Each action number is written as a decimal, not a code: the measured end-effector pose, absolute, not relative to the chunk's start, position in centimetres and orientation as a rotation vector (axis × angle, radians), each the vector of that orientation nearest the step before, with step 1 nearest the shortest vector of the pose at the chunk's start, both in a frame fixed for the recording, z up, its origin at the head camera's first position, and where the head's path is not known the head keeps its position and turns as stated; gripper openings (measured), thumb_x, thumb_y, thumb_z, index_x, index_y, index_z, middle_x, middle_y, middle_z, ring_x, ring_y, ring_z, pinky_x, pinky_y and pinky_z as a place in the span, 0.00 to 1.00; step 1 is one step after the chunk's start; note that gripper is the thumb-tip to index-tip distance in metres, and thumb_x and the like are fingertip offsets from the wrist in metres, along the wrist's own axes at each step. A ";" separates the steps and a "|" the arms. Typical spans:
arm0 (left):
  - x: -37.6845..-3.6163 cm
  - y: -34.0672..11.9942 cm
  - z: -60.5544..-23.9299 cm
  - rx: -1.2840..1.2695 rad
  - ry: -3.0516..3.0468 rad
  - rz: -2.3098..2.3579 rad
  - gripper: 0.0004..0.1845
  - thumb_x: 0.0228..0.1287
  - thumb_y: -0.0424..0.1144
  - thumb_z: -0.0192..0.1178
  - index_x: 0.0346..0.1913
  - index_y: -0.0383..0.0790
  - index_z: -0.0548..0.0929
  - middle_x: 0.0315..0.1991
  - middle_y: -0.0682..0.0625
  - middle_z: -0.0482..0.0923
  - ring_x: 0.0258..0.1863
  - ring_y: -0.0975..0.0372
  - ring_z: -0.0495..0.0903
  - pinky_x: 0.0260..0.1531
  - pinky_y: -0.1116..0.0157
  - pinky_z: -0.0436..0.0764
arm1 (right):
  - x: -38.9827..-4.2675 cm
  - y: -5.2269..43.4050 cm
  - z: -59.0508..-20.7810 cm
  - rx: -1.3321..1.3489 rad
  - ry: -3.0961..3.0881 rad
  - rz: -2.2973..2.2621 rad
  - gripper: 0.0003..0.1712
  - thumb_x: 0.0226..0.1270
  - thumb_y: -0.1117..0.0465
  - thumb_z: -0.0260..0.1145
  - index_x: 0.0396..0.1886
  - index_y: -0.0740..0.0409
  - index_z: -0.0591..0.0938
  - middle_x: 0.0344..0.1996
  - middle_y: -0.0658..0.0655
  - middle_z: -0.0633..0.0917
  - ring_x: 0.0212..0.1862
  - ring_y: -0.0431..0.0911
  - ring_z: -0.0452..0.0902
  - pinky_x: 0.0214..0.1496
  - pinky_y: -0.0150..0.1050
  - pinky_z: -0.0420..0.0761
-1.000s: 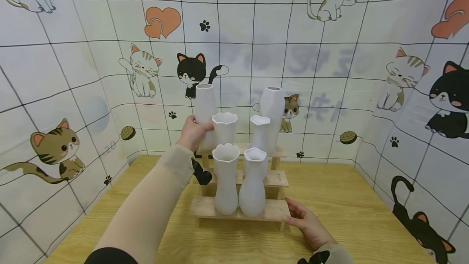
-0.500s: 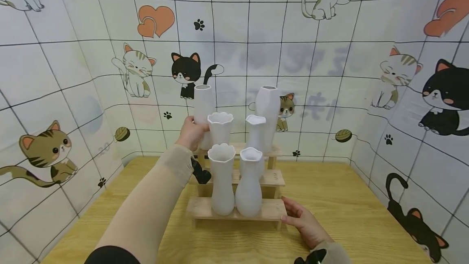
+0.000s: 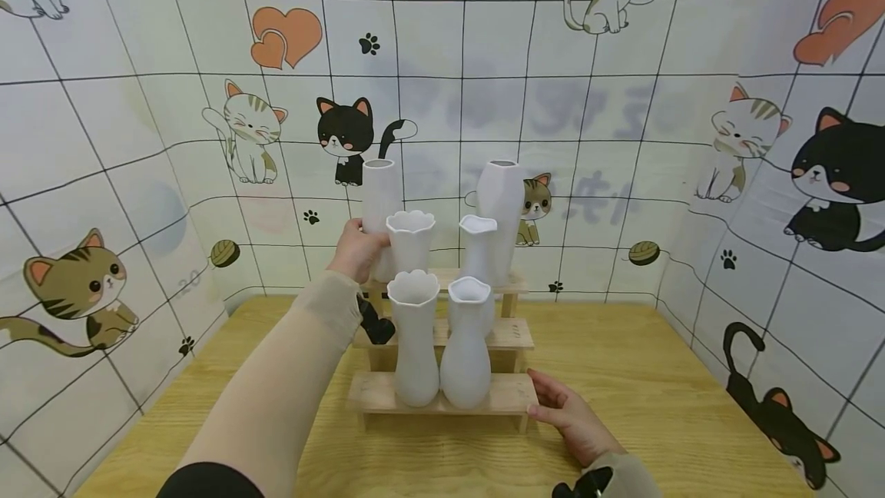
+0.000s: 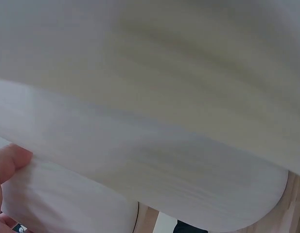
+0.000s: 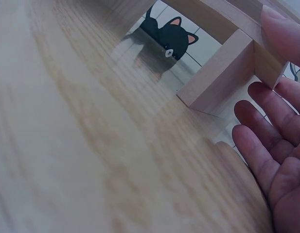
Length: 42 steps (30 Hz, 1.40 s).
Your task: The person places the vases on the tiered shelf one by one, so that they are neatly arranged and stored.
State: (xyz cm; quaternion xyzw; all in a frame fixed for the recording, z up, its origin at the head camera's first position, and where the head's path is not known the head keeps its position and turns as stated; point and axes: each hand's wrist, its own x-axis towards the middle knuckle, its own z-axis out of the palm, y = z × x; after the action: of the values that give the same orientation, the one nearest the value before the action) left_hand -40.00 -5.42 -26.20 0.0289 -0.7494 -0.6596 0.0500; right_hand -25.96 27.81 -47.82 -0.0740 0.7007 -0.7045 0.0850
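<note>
A three-tier wooden stand (image 3: 369,394) bears several white vases with hollow tops. On the top tier at the back left, my left hand (image 3: 357,250) grips the lower part of a tall, plain-rimmed vase (image 3: 379,187); its base is partly hidden. The left wrist view shows my thumb (image 4: 13,160) against that vase (image 4: 72,199), behind nearer white vases. At the lowest tier's right end, my right hand (image 3: 570,417) pinches the plank's corner between thumb and forefinger. Its other fingers (image 5: 254,145) hang loosely beside the stand's leg (image 5: 220,73).
Another tall faceted vase (image 3: 501,206) stands at the back right. Two wavy-rimmed vases, a left one (image 3: 416,344) and a right one (image 3: 466,360), fill the front tier's middle. The wood-grain table (image 3: 622,375) ends at a cat-printed wall covering (image 3: 594,121).
The whole scene has slid slightly left in the head view. Both hands keep their places on the vase and the stand; the vases look unmoved on the tiers.
</note>
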 end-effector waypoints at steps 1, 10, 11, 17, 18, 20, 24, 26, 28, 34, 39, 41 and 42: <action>-40.0 -5.5 -26.2 0.084 -2.284 -2.010 0.37 0.46 0.37 0.64 0.58 0.43 0.55 0.51 0.45 0.63 0.48 0.49 0.65 0.42 0.46 0.66 | -25.9 27.8 -47.8 -0.221 2.086 -2.103 0.41 0.54 0.61 0.63 0.64 0.62 0.54 0.57 0.66 0.62 0.54 0.52 0.62 0.52 0.45 0.62; -40.0 -5.5 -26.1 0.077 -2.295 -2.021 0.38 0.45 0.37 0.64 0.58 0.43 0.55 0.51 0.45 0.63 0.47 0.49 0.66 0.41 0.47 0.67 | -25.9 27.6 -47.8 -0.209 2.091 -2.103 0.41 0.53 0.61 0.63 0.64 0.61 0.53 0.56 0.66 0.63 0.54 0.52 0.63 0.54 0.47 0.60; -39.9 -5.5 -26.1 0.080 -2.299 -2.021 0.38 0.45 0.37 0.65 0.58 0.44 0.55 0.51 0.45 0.63 0.47 0.49 0.66 0.40 0.47 0.67 | -25.9 27.6 -47.7 -0.207 2.089 -2.105 0.41 0.53 0.61 0.63 0.64 0.61 0.53 0.56 0.66 0.63 0.54 0.52 0.63 0.54 0.47 0.60; -39.9 -5.5 -26.0 0.081 -2.317 -2.030 0.39 0.45 0.39 0.65 0.59 0.44 0.54 0.51 0.45 0.62 0.48 0.49 0.65 0.41 0.47 0.66 | -26.1 27.8 -47.8 -0.206 2.100 -2.100 0.41 0.53 0.61 0.64 0.64 0.62 0.54 0.55 0.65 0.65 0.53 0.51 0.64 0.53 0.46 0.60; -39.9 -5.5 -26.0 0.078 -2.320 -2.028 0.39 0.45 0.39 0.65 0.59 0.44 0.54 0.51 0.45 0.62 0.48 0.49 0.65 0.42 0.47 0.66 | -26.1 27.8 -47.9 -0.203 2.106 -2.098 0.41 0.53 0.60 0.64 0.64 0.62 0.54 0.55 0.65 0.65 0.53 0.51 0.64 0.53 0.46 0.61; -39.8 -5.4 -26.0 0.075 -2.327 -2.024 0.40 0.45 0.41 0.65 0.60 0.45 0.53 0.52 0.45 0.62 0.48 0.49 0.65 0.42 0.47 0.66 | -26.1 27.8 -47.9 -0.201 2.114 -2.096 0.41 0.53 0.60 0.64 0.64 0.62 0.55 0.55 0.64 0.65 0.52 0.50 0.64 0.53 0.46 0.61; -39.7 -5.5 -26.1 0.068 -2.338 -1.999 0.41 0.45 0.42 0.66 0.60 0.44 0.53 0.52 0.45 0.62 0.48 0.49 0.65 0.42 0.47 0.66 | -26.1 27.8 -48.0 -0.202 2.123 -2.096 0.41 0.53 0.61 0.64 0.63 0.62 0.55 0.55 0.65 0.65 0.52 0.50 0.64 0.52 0.45 0.62; -39.6 -5.5 -26.1 0.068 -2.347 -1.980 0.40 0.45 0.42 0.65 0.60 0.44 0.53 0.51 0.45 0.62 0.48 0.49 0.65 0.42 0.46 0.66 | -26.1 27.7 -48.0 -0.201 2.118 -2.098 0.41 0.53 0.61 0.64 0.64 0.62 0.55 0.55 0.65 0.65 0.53 0.50 0.64 0.52 0.45 0.62; -39.6 -5.6 -26.0 0.072 -2.356 -1.961 0.40 0.45 0.42 0.65 0.60 0.44 0.54 0.51 0.45 0.63 0.48 0.49 0.65 0.42 0.46 0.66 | -26.1 27.7 -48.0 -0.197 2.108 -2.108 0.41 0.53 0.61 0.64 0.64 0.62 0.55 0.55 0.65 0.65 0.53 0.51 0.64 0.53 0.45 0.62; -39.4 -5.6 -25.9 0.080 -2.363 -1.953 0.39 0.46 0.41 0.65 0.59 0.44 0.55 0.51 0.45 0.63 0.48 0.48 0.65 0.42 0.45 0.66 | -26.1 27.7 -48.0 -0.187 2.087 -2.121 0.41 0.53 0.62 0.64 0.64 0.61 0.54 0.55 0.65 0.65 0.53 0.51 0.63 0.54 0.47 0.60; -39.3 -5.5 -25.7 0.081 -2.353 -1.955 0.38 0.46 0.40 0.65 0.59 0.44 0.55 0.51 0.45 0.63 0.48 0.49 0.65 0.42 0.46 0.66 | -26.1 27.7 -48.0 -0.178 2.099 -2.121 0.41 0.52 0.62 0.64 0.63 0.61 0.55 0.55 0.64 0.65 0.53 0.51 0.63 0.54 0.48 0.58; -39.2 -5.5 -25.7 0.086 -2.354 -1.956 0.38 0.46 0.40 0.65 0.59 0.43 0.55 0.52 0.45 0.63 0.48 0.49 0.65 0.42 0.46 0.66 | -26.2 27.7 -48.1 -0.177 2.101 -2.123 0.40 0.52 0.62 0.64 0.63 0.61 0.56 0.55 0.64 0.65 0.53 0.51 0.64 0.54 0.48 0.58; -39.2 -5.5 -25.7 0.088 -2.355 -1.959 0.38 0.46 0.40 0.65 0.59 0.44 0.55 0.52 0.45 0.63 0.48 0.49 0.65 0.42 0.46 0.65 | -26.2 27.7 -48.1 -0.181 2.102 -2.121 0.40 0.52 0.62 0.64 0.63 0.61 0.55 0.55 0.64 0.65 0.53 0.51 0.64 0.54 0.47 0.59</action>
State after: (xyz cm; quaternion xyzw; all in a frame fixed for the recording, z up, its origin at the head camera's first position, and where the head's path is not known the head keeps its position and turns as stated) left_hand -39.20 -5.46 -25.66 0.0288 -0.7680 -0.6386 0.0384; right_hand -26.20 27.74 -48.11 -0.0604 0.7007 -0.7069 0.0748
